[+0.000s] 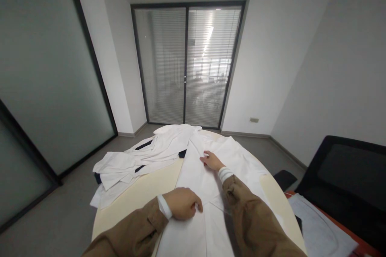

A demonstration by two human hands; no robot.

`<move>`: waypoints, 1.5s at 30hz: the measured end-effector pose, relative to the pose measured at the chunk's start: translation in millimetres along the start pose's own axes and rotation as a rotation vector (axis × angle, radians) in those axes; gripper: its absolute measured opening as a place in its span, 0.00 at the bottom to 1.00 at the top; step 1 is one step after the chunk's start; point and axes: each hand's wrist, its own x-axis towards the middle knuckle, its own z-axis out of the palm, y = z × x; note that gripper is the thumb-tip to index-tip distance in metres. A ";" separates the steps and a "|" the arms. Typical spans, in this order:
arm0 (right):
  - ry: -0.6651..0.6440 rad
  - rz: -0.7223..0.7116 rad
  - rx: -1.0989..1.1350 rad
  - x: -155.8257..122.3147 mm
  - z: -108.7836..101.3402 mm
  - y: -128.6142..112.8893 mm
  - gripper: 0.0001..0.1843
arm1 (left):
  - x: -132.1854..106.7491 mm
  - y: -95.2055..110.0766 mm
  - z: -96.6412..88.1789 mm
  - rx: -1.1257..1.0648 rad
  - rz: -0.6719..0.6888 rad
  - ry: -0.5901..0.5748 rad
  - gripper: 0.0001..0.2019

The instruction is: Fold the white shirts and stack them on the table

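Note:
A white garment [193, 176] lies spread lengthwise on a round cream table [135, 196]. My left hand [183, 204] rests on the garment's near part, fingers curled and pinching the cloth near a fold. My right hand [212, 161] reaches farther out and lies on the garment's middle, fingers bent onto the fabric at a seam. Both arms wear brown sleeves with white cuffs.
A heap of other white garments [141, 156] with dark parts lies on the table's far left, hanging over the edge. A black office chair [343, 184] stands at the right, with an orange surface holding papers [319, 229]. Glass doors with blinds [187, 64] are ahead.

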 end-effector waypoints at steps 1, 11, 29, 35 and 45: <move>0.000 -0.020 0.002 -2.1 0.9 1.5 0.29 | -0.7 -1.7 1.3 0.042 0.022 0.022 0.17; 0.084 -0.266 -0.049 -34.5 10.4 13.9 0.34 | -8.5 -20.5 6.8 0.030 0.217 0.096 0.06; 0.098 -0.360 0.003 -38.4 14.0 20.1 0.21 | 19.5 -14.5 34.1 -0.272 0.394 0.322 0.03; 0.166 -0.413 -0.089 -32.8 15.7 26.1 0.21 | 26.9 -13.3 55.4 -0.084 0.413 0.291 0.05; 0.173 -0.469 -0.169 -28.7 17.7 32.2 0.24 | 23.2 -13.1 53.3 -0.181 0.368 0.355 0.19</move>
